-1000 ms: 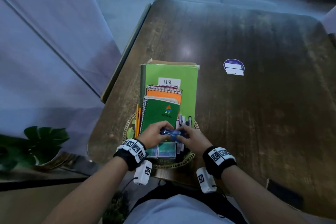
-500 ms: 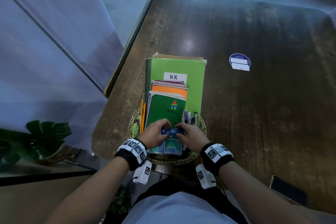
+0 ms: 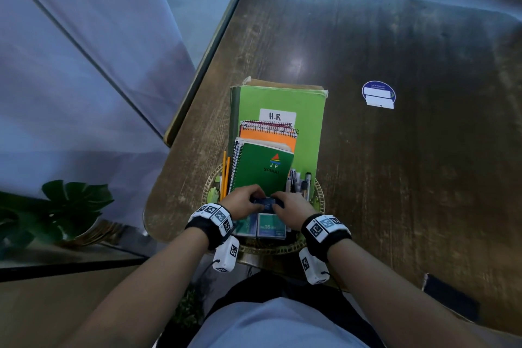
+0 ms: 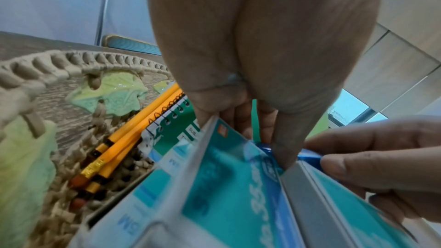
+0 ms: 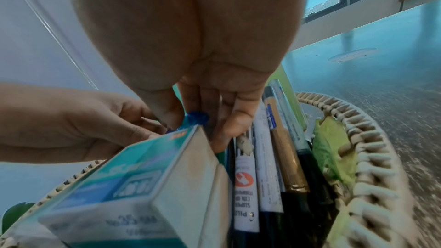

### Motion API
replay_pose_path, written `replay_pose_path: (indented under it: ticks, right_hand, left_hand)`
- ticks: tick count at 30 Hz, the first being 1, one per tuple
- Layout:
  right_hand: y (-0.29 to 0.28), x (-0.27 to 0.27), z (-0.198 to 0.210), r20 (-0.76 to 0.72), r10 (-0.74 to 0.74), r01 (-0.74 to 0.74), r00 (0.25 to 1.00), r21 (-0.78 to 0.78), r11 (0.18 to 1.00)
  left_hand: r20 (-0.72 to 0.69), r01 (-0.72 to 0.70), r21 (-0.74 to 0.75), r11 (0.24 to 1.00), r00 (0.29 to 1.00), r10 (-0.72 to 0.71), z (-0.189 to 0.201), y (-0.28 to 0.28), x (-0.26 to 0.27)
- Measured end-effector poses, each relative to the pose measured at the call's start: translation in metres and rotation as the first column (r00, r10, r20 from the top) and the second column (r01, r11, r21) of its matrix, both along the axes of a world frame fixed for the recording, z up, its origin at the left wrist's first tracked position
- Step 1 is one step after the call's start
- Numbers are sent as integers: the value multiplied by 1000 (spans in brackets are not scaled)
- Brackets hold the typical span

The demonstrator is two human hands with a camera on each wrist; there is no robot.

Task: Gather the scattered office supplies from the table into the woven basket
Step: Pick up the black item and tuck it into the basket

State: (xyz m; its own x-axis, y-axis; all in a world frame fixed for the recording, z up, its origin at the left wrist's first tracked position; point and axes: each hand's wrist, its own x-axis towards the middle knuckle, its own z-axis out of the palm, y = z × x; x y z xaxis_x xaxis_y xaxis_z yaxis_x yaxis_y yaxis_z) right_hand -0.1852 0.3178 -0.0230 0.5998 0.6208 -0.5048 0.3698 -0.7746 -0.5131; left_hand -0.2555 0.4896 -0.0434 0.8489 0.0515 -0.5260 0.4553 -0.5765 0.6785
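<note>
The woven basket sits at the table's near edge. It holds a green folder, an orange notebook, a green spiral notebook, yellow pencils, markers and teal boxes. My left hand and right hand pinch a small blue object from either side, just above the boxes. In the left wrist view my left hand meets the blue object over a teal box. In the right wrist view my right hand pinches the blue object beside the markers.
The dark wooden table carries a round blue sticker to the far right of the basket. A leafy plant stands off the table at the left. A dark flat thing lies at the near right edge.
Both hands stay on the blue object over the teal boxes, with the fingers closing further over it. The head view has shifted slightly.
</note>
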Motion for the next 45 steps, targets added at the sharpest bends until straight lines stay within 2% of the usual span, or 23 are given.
replay_pose_path:
  ticks: [7,11,16,20,25,30,34,40,45]
  right_hand:
    - [8,2,0,74,79,-74,994,-66,995]
    - [10,-2,-3,79,141,-125,987,-175,977]
    - [15,-1,-8,51,128,-115,990,-206,972]
    - [15,-2,-10,50,72,-62,996,-191,980]
    - [18,-4,-10,-21,29,-31,999,-149,988]
    - [15,-5,-6,-63,20,-27,998,-110,994]
    - [5,-3,-1,-67,-35,34,997,-16,999]
    - [-25,1,14,-111,-205,219,972,130,967]
    - [-58,7,24,-139,-349,374,927,261,890]
  left_hand:
    - [-6,-39,2,999,999,39,-4,-2,1]
    - [-32,1,82,997,999,1,-4,-5,3]
    - [-43,8,179,984,999,0,-3,-9,8]
    - [-49,10,241,970,999,2,-5,-12,8]
    - [-55,-6,263,965,998,22,-3,-14,9]
    - [-82,52,310,949,996,-27,3,-14,9]
    - [-82,99,349,932,994,-75,5,-14,8]
    - [81,49,314,948,994,-78,10,-22,13]
    - [263,55,148,988,960,-92,28,-48,27]
